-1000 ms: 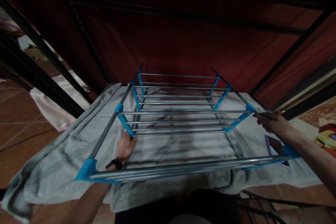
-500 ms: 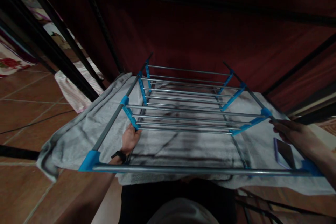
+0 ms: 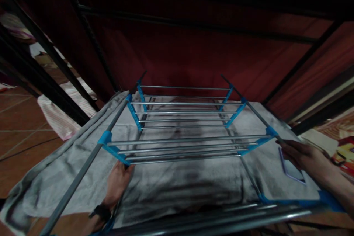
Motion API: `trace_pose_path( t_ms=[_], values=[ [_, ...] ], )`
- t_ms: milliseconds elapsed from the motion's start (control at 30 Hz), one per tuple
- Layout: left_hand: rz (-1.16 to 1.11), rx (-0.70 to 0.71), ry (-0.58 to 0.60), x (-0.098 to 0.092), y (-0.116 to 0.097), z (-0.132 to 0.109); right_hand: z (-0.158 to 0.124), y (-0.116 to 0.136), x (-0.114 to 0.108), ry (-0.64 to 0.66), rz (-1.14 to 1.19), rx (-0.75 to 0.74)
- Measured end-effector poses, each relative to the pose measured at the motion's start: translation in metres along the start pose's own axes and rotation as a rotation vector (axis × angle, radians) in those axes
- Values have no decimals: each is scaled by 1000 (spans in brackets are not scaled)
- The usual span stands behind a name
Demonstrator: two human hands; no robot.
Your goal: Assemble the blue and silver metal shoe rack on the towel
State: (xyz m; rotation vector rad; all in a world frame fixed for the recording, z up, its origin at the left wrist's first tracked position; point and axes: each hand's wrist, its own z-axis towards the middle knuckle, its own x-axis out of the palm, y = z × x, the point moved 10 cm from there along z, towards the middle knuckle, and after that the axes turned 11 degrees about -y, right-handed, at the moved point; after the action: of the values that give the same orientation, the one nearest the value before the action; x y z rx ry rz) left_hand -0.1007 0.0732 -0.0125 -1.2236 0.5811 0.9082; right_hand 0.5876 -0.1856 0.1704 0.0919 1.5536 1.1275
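A shoe rack (image 3: 177, 141) of grey metal tubes and blue plastic brackets lies on a grey blanket, its shelves running across in front of me. My left hand (image 3: 119, 181), with a dark band on the wrist, is closed at the lower left side of the rack, by the bottom of a blue bracket (image 3: 113, 151). Part of its grip is hidden by the bracket. My right hand (image 3: 302, 156) holds the right side tube just below a blue joint (image 3: 271, 131). Beneath that hand a phone with a purple edge (image 3: 293, 171) rests on the blanket (image 3: 74, 169).
Behind the rack hangs a dark red cloth (image 3: 177, 55) crossed by black frame bars (image 3: 193, 27). A pink striped cloth (image 3: 59, 112) hangs down at the left, above brown floor tiles (image 3: 16, 121). A patterned red and yellow cloth (image 3: 344, 156) lies at the far right.
The whole rack sits lower in my view, and its near end tube has dropped to the bottom edge. Both hands stay on the rack at about the same places.
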Motion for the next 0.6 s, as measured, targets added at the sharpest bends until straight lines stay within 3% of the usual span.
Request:
trace_pose_path(
  t_ms=[233,600],
  values=[
    [6,-24,33,-2,3,-4,-7,17,8,63,60,18],
    [129,38,102,10,-13,29,18,27,27,91,142,25]
  ],
)
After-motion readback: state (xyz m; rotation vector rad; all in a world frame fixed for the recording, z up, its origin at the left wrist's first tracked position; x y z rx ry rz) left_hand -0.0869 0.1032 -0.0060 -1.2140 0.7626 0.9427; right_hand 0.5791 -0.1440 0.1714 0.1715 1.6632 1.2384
